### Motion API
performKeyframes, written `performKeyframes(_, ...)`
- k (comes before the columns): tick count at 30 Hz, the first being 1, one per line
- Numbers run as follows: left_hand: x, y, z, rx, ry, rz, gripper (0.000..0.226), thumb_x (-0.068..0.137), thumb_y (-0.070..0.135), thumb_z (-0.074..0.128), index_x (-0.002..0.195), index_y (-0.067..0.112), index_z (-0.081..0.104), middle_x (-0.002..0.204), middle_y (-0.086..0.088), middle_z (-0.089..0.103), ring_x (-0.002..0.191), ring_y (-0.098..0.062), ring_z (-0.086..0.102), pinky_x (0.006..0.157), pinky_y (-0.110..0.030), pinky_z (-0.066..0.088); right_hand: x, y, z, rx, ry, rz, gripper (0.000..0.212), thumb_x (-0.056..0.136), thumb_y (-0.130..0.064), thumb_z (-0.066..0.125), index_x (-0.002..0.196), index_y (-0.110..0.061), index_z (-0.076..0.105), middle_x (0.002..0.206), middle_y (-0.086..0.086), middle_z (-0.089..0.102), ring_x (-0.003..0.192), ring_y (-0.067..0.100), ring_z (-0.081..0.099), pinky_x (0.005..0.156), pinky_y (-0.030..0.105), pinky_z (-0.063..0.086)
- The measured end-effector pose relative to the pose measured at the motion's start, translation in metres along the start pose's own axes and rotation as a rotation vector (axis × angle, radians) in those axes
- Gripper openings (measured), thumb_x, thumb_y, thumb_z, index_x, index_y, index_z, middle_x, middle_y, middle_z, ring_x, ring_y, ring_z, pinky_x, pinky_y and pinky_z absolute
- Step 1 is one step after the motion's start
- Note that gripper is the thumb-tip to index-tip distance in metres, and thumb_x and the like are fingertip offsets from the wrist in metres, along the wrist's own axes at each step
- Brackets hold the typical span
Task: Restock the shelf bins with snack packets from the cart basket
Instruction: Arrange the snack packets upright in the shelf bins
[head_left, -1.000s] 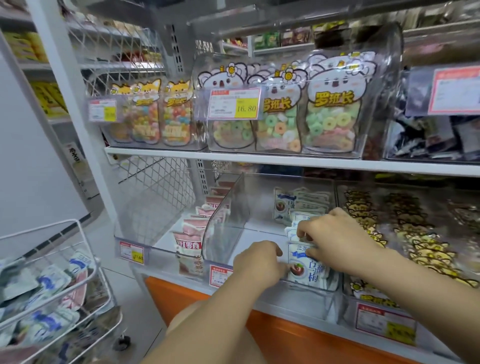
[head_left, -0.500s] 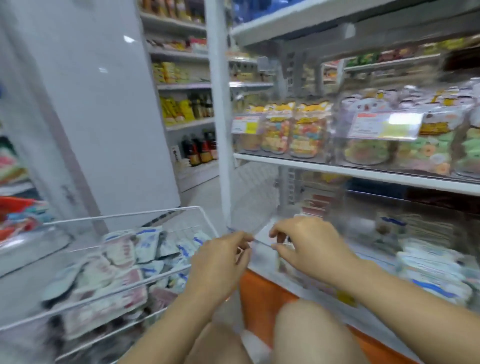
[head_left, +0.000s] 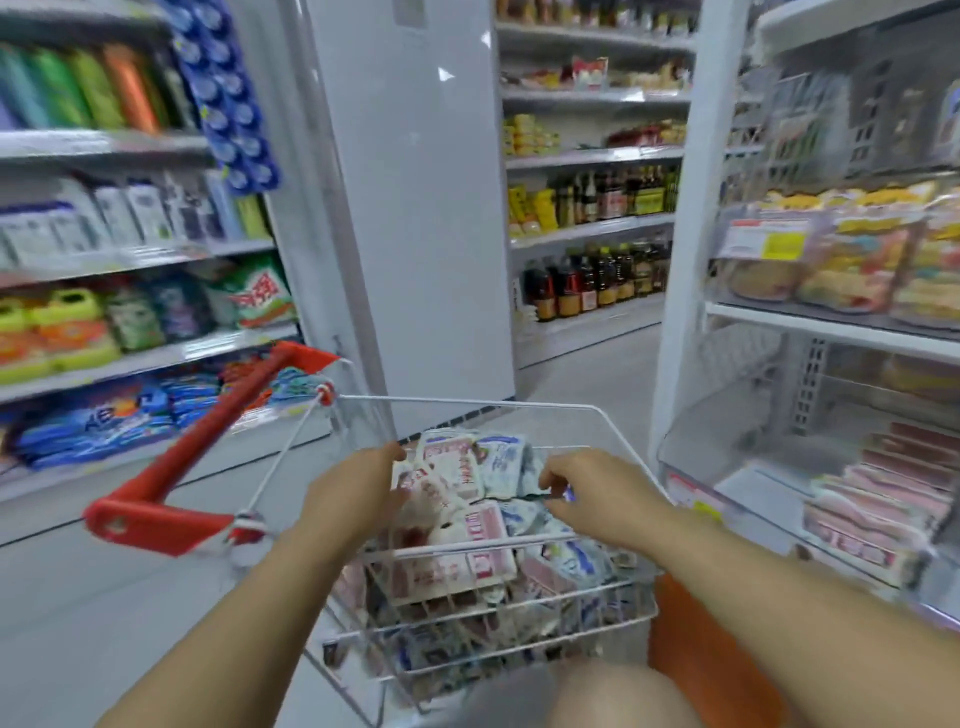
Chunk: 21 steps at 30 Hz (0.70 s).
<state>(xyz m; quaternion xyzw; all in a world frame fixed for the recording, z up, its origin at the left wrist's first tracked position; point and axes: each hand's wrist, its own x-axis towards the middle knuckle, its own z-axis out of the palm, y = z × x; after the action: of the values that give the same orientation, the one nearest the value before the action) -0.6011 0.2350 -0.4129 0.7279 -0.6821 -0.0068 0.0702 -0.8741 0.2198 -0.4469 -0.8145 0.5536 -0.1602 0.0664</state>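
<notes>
The white wire cart basket stands in front of me, heaped with red-and-white snack packets and blue-and-white snack packets. Both my hands are inside it, over the heap. My left hand lies with spread fingers against a red-and-white packet at the heap's left side. My right hand has its fingers curled down and pinches the edge of a blue-and-white packet. The clear shelf bins are to the right, on the low shelf, one holding a row of pink packets.
The cart's red handle juts out to the left. Stocked shelves line the aisle's left side, and bottles fill shelves behind a white pillar. Candy bags sit on the upper right shelf. My knee is below the basket.
My view swung left from the shelf bins to the cart. Both hands left the bin's packets and moved into the basket, and the right hand took hold of a packet.
</notes>
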Motion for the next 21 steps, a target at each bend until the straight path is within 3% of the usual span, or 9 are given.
performKeyframes(3, 0.009, -0.003, 0.008, 0.097, -0.117, -0.056, 0.046, 0.092, 0.044, 0.056, 0.133, 0.026, 0.048, 0.129, -0.004, 0.060, 0.114, -0.027, 0.059, 0.087, -0.038, 0.049, 0.006, 0.012, 0.013, 0.147, -0.048, 0.066, 0.010, 0.089, -0.034, 0.066, 0.097, -0.029, 0.069, 0.092, -0.013, 0.067, 0.089, 0.011, 0.063, 0.080, 0.031, 0.052)
performKeyframes(6, 0.015, 0.001, 0.016, 0.150, -0.211, -0.078, 0.035, 0.093, 0.025, 0.053, 0.127, 0.018, 0.054, 0.123, -0.006, 0.062, 0.109, -0.027, 0.060, 0.078, -0.035, 0.046, 0.005, 0.017, 0.018, 0.265, -0.041, 0.085, 0.005, 0.088, -0.032, 0.069, 0.092, -0.028, 0.069, 0.081, -0.018, 0.060, 0.078, -0.002, 0.056, 0.068, 0.016, 0.042)
performKeyframes(11, 0.022, 0.013, 0.013, 0.176, -0.224, -0.125, 0.035, 0.091, 0.014, 0.055, 0.126, 0.010, 0.058, 0.125, -0.011, 0.061, 0.112, -0.028, 0.061, 0.093, -0.037, 0.051, 0.006, 0.019, 0.019, 0.328, -0.055, 0.100, 0.009, 0.089, -0.032, 0.069, 0.096, -0.026, 0.070, 0.084, -0.020, 0.060, 0.083, 0.001, 0.059, 0.072, 0.019, 0.042)
performKeyframes(16, 0.019, 0.011, 0.005, 0.294, -0.044, -0.163, 0.022, 0.090, 0.002, 0.054, 0.110, 0.009, 0.061, 0.099, -0.007, 0.059, 0.100, -0.028, 0.063, 0.078, -0.034, 0.050, 0.003, 0.016, 0.016, 0.333, -0.046, 0.101, 0.008, 0.089, -0.031, 0.068, 0.096, -0.027, 0.071, 0.086, -0.020, 0.062, 0.085, 0.002, 0.061, 0.077, 0.023, 0.049)
performKeyframes(19, 0.018, 0.008, -0.008, 0.297, 0.137, -0.124, 0.013, 0.089, 0.006, 0.060, 0.100, 0.011, 0.063, 0.074, -0.001, 0.047, 0.082, -0.027, 0.063, 0.067, -0.034, 0.050, -0.004, 0.016, 0.008, 0.307, -0.019, 0.067, 0.004, 0.089, -0.029, 0.068, 0.092, -0.030, 0.068, 0.086, -0.017, 0.064, 0.084, 0.003, 0.062, 0.079, 0.025, 0.052)
performKeyframes(21, 0.014, 0.010, -0.017, 0.231, 0.294, -0.062, 0.012, 0.089, 0.009, 0.057, 0.098, 0.014, 0.062, 0.071, -0.001, 0.051, 0.075, -0.028, 0.064, 0.062, -0.034, 0.052, -0.010, 0.016, -0.003, 0.305, 0.019, 0.051, 0.007, 0.088, -0.028, 0.069, 0.090, -0.034, 0.066, 0.087, -0.016, 0.066, 0.085, 0.004, 0.063, 0.078, 0.025, 0.051)
